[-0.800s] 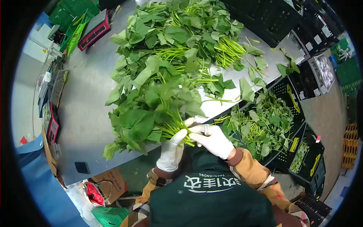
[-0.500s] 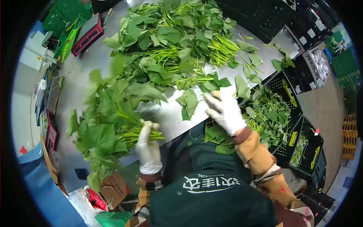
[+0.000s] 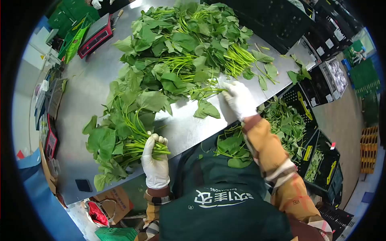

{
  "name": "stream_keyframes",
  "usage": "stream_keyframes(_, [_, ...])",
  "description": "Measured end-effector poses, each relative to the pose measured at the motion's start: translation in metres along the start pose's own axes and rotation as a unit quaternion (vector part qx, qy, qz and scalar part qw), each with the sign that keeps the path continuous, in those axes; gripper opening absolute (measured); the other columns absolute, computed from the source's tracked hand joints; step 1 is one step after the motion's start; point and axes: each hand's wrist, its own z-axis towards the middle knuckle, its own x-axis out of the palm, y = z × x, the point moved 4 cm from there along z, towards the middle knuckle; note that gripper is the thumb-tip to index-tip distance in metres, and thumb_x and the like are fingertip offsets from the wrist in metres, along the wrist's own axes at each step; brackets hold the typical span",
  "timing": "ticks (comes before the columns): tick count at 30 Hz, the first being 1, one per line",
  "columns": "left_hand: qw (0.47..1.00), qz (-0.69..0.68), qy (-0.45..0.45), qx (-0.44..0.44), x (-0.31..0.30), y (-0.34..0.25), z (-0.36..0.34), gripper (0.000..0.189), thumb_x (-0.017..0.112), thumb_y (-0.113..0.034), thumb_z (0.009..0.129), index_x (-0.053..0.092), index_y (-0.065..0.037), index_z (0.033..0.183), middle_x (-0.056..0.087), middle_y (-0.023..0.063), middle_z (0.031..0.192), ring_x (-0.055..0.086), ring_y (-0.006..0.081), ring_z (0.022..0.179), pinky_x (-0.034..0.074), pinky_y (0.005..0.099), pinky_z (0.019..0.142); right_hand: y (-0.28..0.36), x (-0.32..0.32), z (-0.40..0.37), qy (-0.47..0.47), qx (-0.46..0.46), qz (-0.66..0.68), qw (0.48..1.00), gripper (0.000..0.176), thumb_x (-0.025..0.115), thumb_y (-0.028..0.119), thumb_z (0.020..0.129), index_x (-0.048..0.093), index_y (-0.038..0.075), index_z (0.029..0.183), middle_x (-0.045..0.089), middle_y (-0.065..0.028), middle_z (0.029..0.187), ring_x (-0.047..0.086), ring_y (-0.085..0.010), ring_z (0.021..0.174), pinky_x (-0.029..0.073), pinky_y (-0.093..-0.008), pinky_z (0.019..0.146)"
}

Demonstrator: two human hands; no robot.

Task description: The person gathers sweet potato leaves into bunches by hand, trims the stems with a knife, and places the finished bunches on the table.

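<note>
My left hand (image 3: 156, 162), in a white glove, is closed round the stems of a leafy green bunch (image 3: 124, 132), whose leaves spread to the left over the metal table (image 3: 84, 100). In its white glove, my right hand (image 3: 240, 99) pinches the stem end of a leafy sprig (image 3: 207, 109) at the near side of the pile. The large pile of leafy greens (image 3: 185, 44) lies across the far part of the table, with cut stems showing in bundles.
Black crates (image 3: 299, 104) holding greens stand at the right, below the table edge. A red scale (image 3: 95, 36) sits at the far left. Loose greens (image 3: 234, 150) lie against my apron. At the top left, part of another person's gloved hand (image 3: 96, 4) shows.
My right hand has closed on a sprig's stem and moved slightly up. The bunch in my left hand has shifted slightly right and lies steadier. Another person's hand has appeared at the top left.
</note>
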Motion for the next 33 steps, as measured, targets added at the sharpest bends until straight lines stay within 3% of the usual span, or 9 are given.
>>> stream_keyframes(6, [0.998,0.001,-0.068,0.017,-0.017,-0.007,-0.004,0.022,0.06,-0.005,0.091,0.053,-0.002,0.112,0.062,0.0066,0.093,0.059,0.0163,0.085,0.049,0.0344,0.085,-0.014,-0.017,-0.018,0.203,0.238,0.255,0.915,0.016,0.064,0.018,0.089,0.067,0.003,0.095,0.066,-0.0033,0.083,0.06,-0.0113,0.071,0.046,-0.0259,0.064])
stream_keyframes(11, [0.999,0.005,-0.047,0.003,-0.009,0.002,0.006,0.024,0.061,-0.006,0.091,0.053,-0.001,0.114,0.063,0.0065,0.094,0.06,0.0162,0.084,0.049,0.0323,0.085,-0.069,-0.105,-0.081,-0.004,0.32,0.597,0.736,0.02,0.064,0.017,0.091,0.064,0.001,0.101,0.065,-0.0054,0.092,0.057,-0.0113,0.068,0.047,-0.0244,0.064])
stream_keyframes(13, [0.999,0.006,-0.052,0.007,-0.003,0.003,0.006,0.023,0.061,-0.006,0.091,0.055,-0.001,0.112,0.063,0.0067,0.093,0.06,0.0164,0.083,0.049,0.0313,0.084,-0.138,-0.122,-0.119,-0.165,0.362,0.723,0.565,0.029,0.059,0.029,0.095,0.062,0.003,0.107,0.064,-0.0042,0.101,0.058,-0.0123,0.079,0.048,-0.0292,0.075])
stream_keyframes(15, [0.998,0.04,-0.039,-0.018,-0.011,0.007,0.012,0.022,0.061,-0.008,0.091,0.056,-0.003,0.112,0.064,0.0052,0.094,0.06,0.0158,0.084,0.049,0.0325,0.084,-0.128,-0.128,-0.125,-0.241,0.494,0.609,0.572,0.04,0.05,0.04,0.098,0.059,0.004,0.114,0.063,-0.002,0.102,0.059,-0.0126,0.081,0.049,-0.0289,0.074])
stream_keyframes(18, [0.998,0.035,-0.035,-0.039,-0.01,0.01,0.016,0.021,0.062,-0.008,0.091,0.058,-0.004,0.111,0.065,0.0051,0.093,0.06,0.0159,0.084,0.05,0.0328,0.083,-0.106,-0.07,-0.085,0.004,0.252,0.825,0.506,0.042,0.046,0.039,0.099,0.06,0.002,0.115,0.068,-0.0087,0.101,0.065,-0.0183,0.083,0.05,-0.0277,0.074])
stream_keyframes(19, [0.998,0.025,-0.036,-0.044,-0.008,0.01,0.016,0.021,0.062,-0.007,0.091,0.058,-0.003,0.111,0.065,0.0054,0.093,0.06,0.0161,0.083,0.05,0.0326,0.082,-0.071,-0.065,-0.065,-0.05,0.382,0.598,0.703,0.039,0.05,0.035,0.097,0.062,0.001,0.115,0.068,-0.011,0.103,0.064,-0.0179,0.086,0.051,-0.0287,0.078])
stream_keyframes(21, [0.997,0.016,-0.065,-0.031,-0.006,0.007,0.011,0.019,0.062,-0.006,0.091,0.058,-0.002,0.109,0.064,0.0064,0.091,0.061,0.0166,0.081,0.051,0.0323,0.08,-0.016,-0.042,-0.011,0.045,0.288,0.502,0.814,0.034,0.053,0.023,0.097,0.064,-0.003,0.116,0.068,-0.0123,0.106,0.064,-0.0173,0.087,0.051,-0.0283,0.08])
stream_keyframes(25, [0.997,0.0,-0.08,-0.015,-0.004,0.002,-0.004,0.018,0.061,-0.005,0.091,0.056,-0.002,0.108,0.064,0.0068,0.089,0.062,0.0174,0.08,0.052,0.0319,0.078,0.023,0.036,0.073,0.05,0.196,0.462,0.863,0.021,0.065,0.012,0.09,0.069,0.0,0.106,0.069,-0.0041,0.089,0.06,-0.0101,0.077,0.048,-0.0224,0.071])
stream_keyframes(33, [0.997,0.005,-0.073,-0.025,-0.013,0.002,-0.011,0.017,0.061,-0.006,0.09,0.057,-0.002,0.106,0.065,0.0069,0.087,0.062,0.0179,0.079,0.052,0.0301,0.074,0.054,0.044,0.138,0.015,-0.152,0.045,0.987,0.016,0.071,0.017,0.078,0.066,0.011,0.092,0.066,-0.0098,0.093,0.061,-0.0313,0.09,0.049,-0.0385,0.08])
